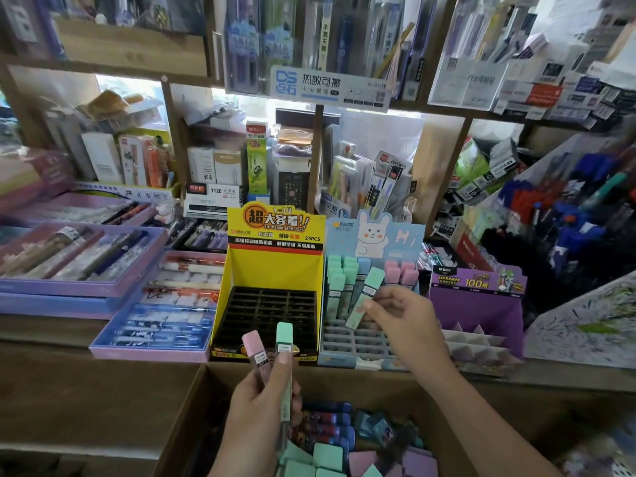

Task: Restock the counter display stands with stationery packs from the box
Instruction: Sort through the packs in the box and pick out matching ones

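Observation:
My left hand [261, 401] holds two slim lead packs upright, a pink one [254, 349] and a green one [284, 342], in front of the yellow display stand [275, 266] whose black slot grid holds nothing. My right hand [404, 321] grips a tilted green pack [366, 297] over the blue rabbit display stand [375, 235]. Green, blue and pink packs stand in that stand's back rows; its front slots are bare. The cardboard box [192, 414] sits below, with green, pink, purple and dark packs inside.
A purple display stand [478, 304] with white dividers stands to the right. Purple pen trays [82, 290] and a tray of blue and red pens [161, 321] lie on the left. Crowded wooden shelves rise behind. A pen rack [568, 215] fills the right.

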`<act>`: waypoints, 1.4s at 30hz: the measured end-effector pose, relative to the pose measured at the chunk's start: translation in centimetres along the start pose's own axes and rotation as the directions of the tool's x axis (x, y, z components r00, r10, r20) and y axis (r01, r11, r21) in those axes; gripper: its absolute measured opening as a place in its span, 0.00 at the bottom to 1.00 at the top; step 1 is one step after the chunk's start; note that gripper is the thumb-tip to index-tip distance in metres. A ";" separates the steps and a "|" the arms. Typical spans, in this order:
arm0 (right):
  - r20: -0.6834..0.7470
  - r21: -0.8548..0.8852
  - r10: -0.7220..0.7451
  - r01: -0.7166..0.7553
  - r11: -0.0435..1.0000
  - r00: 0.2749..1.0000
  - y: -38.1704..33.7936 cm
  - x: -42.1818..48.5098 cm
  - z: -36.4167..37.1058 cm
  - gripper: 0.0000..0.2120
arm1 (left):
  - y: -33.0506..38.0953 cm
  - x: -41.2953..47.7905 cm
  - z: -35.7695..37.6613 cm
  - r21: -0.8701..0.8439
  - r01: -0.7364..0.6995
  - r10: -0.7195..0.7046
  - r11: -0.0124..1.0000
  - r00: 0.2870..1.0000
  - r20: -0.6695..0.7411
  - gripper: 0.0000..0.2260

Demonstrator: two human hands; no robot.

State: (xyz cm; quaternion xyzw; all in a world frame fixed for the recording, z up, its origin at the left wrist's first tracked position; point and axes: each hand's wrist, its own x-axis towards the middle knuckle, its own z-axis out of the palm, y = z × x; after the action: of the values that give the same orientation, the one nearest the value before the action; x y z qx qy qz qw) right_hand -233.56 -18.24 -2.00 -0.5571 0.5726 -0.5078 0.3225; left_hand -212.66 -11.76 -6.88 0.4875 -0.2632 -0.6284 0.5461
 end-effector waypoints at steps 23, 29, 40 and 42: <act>0.131 -0.304 -0.103 0.138 0.943 0.986 0.7 3.1 1.1 0.14 | -0.1 0.0 0.0 -0.055 0.057 -0.057 0.997 0.998 -0.011 0.26; 0.164 -0.486 -0.107 0.174 0.856 0.981 0.9 3.0 1.4 0.10 | -0.2 0.2 -0.3 -0.056 0.064 -0.065 0.996 0.998 -0.015 0.25; 0.049 -0.428 -0.086 0.098 0.898 0.995 1.4 2.0 1.6 0.03 | -0.2 0.1 -0.4 -0.037 0.025 -0.025 0.999 1.000 0.014 0.25; -0.015 -0.375 -0.123 0.108 0.921 0.992 1.0 0.9 1.7 0.02 | -0.1 0.0 -0.4 -0.026 0.017 -0.016 1.000 1.000 0.023 0.22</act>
State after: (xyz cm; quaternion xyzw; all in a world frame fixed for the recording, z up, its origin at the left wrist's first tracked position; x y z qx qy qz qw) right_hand -232.42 -19.62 -3.19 -0.6313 0.6310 -0.4181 0.1691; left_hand -212.33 -11.62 -7.17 0.4754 -0.2571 -0.6417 0.5441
